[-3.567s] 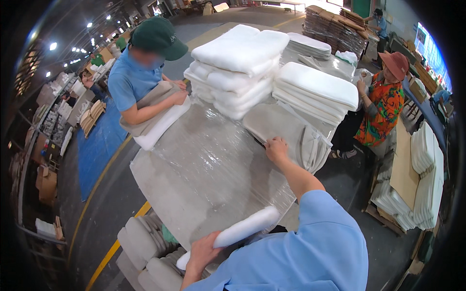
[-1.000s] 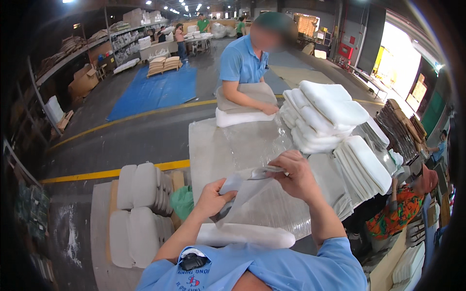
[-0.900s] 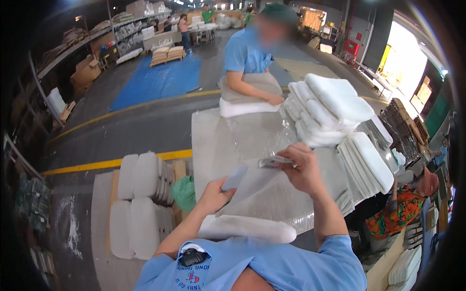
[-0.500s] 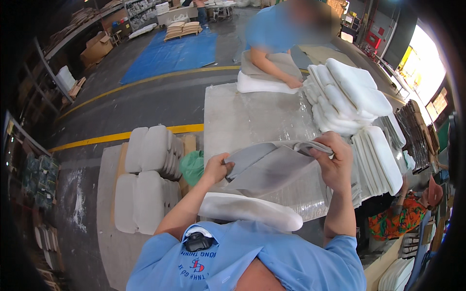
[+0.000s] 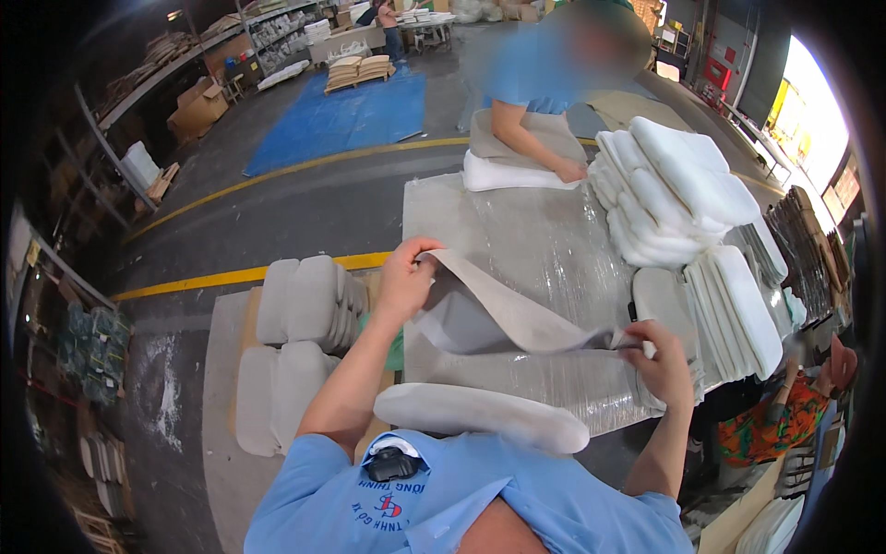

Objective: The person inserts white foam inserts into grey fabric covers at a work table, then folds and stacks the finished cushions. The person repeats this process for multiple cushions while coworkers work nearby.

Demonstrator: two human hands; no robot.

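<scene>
A limp grey fabric cushion cover (image 5: 517,309) hangs stretched above the table between my two hands. My left hand (image 5: 406,282) pinches its upper left corner. At the other end, my right hand (image 5: 660,360) grips the bunched right edge. The cover's near side sags, showing a darker grey inner face. Below it, a white cushion pad (image 5: 480,415) lies along the near table edge, close against my shirt. The table (image 5: 443,208) has a glossy plastic-wrapped top.
White pads (image 5: 674,175) are piled on the table's right, with more standing pads (image 5: 738,309) nearer. Grey covered cushions (image 5: 305,300) stand stacked at left. Across the table a co-worker's hand (image 5: 570,171) rests by a grey cover (image 5: 526,138) over a white pad.
My left hand has risen and moved away from me, while my right hand has come lower and nearer. The cover has swung with them, its left end now higher.
</scene>
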